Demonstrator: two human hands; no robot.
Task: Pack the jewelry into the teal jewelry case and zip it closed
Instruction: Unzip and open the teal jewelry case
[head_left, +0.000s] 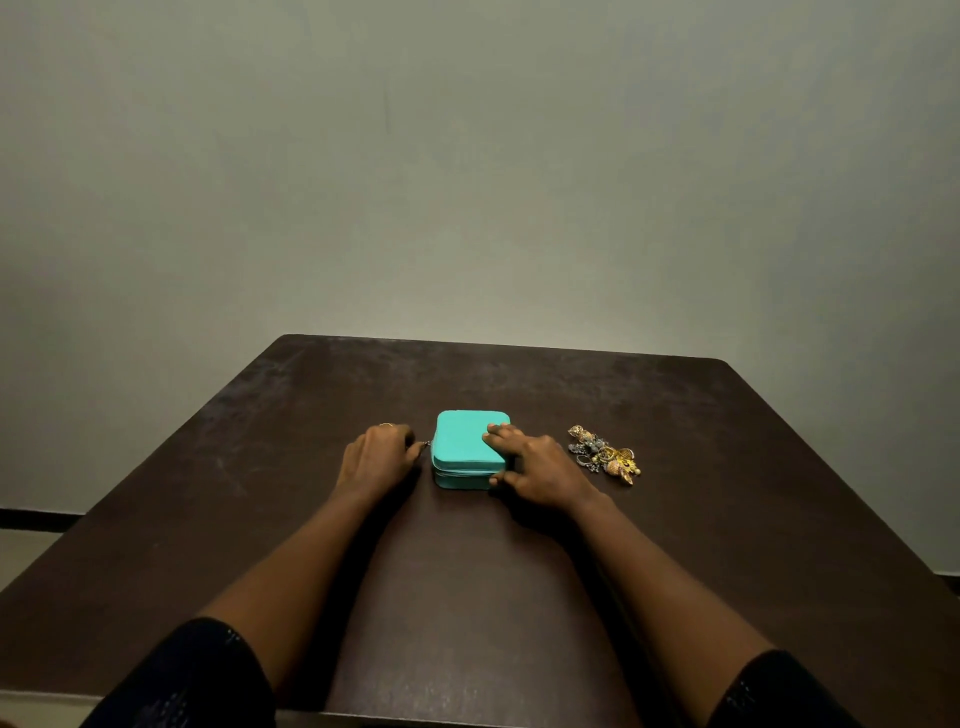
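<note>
Dark brown bench (675, 519) vs plain grey wall (467, 156). Teal case (460, 441) lying shut at bench centre, lid up. Left grip (382, 454) pinching zip pull (426, 445) at case's left side, prob. to run it open. Right grip (540, 467) released, fingers spread flat on lid, thumb at front corner, likely pinning case vs the tug. Jewelry (605, 456) heaped toward right edge, apart from case, not yet packed.

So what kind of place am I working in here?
Likely a plain room in a home or office, I cannot tell which: a dark wooden table before a blank grey wall, with a teal jewelry case and loose jewelry on it.
</note>
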